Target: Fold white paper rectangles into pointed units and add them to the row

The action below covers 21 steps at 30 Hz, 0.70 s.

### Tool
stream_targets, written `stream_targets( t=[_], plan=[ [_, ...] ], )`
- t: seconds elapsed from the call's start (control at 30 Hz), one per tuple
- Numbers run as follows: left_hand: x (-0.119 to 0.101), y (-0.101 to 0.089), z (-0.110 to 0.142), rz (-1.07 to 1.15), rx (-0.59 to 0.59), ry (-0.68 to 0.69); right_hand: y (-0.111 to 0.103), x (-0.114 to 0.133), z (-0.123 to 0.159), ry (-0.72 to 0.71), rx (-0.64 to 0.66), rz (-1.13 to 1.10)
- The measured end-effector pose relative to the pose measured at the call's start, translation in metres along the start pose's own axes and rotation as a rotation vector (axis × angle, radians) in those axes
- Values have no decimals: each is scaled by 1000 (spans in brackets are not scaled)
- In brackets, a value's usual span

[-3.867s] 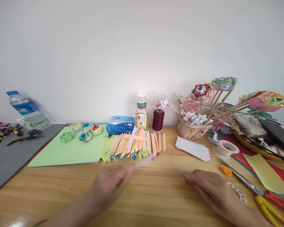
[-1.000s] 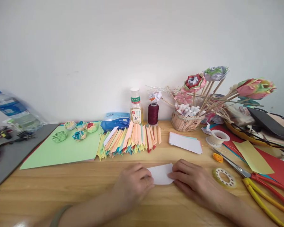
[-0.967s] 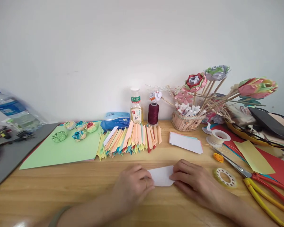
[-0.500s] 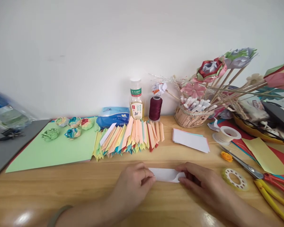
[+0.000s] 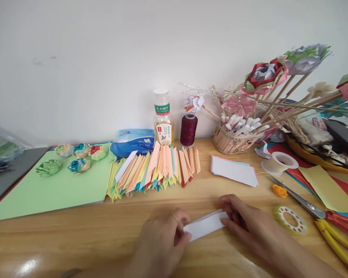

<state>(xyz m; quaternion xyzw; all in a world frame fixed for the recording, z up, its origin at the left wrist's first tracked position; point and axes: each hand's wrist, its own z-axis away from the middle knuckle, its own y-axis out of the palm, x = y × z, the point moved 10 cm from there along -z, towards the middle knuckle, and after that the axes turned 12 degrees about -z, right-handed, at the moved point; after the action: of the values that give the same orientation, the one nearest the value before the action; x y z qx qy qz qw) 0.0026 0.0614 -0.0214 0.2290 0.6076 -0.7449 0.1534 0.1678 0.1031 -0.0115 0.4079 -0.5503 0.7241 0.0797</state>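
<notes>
A folded strip of white paper lies between my two hands, low over the wooden table, its right end tilted toward the back. My left hand, with a ring on one finger, pinches the strip's left end between thumb and fingers. The right end is held by my right hand, thumb in front and fingers curled behind. Beyond the hands is a row of folded paper pieces in peach, yellow, teal and red. A stack of white paper slips rests behind my right hand.
On the left, several paper flowers sit on green sheets. A tea bottle, tissue pack and maroon thread spool stand at the back. Right are a flower basket, tape roll, scissors and yellow-handled tool.
The white strip has turned from level to slanted, right end farther back, and its front face now looks flat and folded over. My left hand has come slightly nearer. The camera view has shifted a little.
</notes>
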Motion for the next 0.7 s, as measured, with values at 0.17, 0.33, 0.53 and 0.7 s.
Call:
stream_targets(
  t=[0.17,0.33,0.53,0.7],
  plan=[
    [-6,-3,-1,-10,-30,45,-1,6,2,-95,-94,83],
    [-8,-4,-3,-59,-35,56,2,5,3,-97,-113,129],
    [-12,-5,-5,-53,-56,84,2,8,3,-117,-137,174],
    [-10,-3,-7,-92,7,28,2,18,3,-183,-152,233]
  ],
)
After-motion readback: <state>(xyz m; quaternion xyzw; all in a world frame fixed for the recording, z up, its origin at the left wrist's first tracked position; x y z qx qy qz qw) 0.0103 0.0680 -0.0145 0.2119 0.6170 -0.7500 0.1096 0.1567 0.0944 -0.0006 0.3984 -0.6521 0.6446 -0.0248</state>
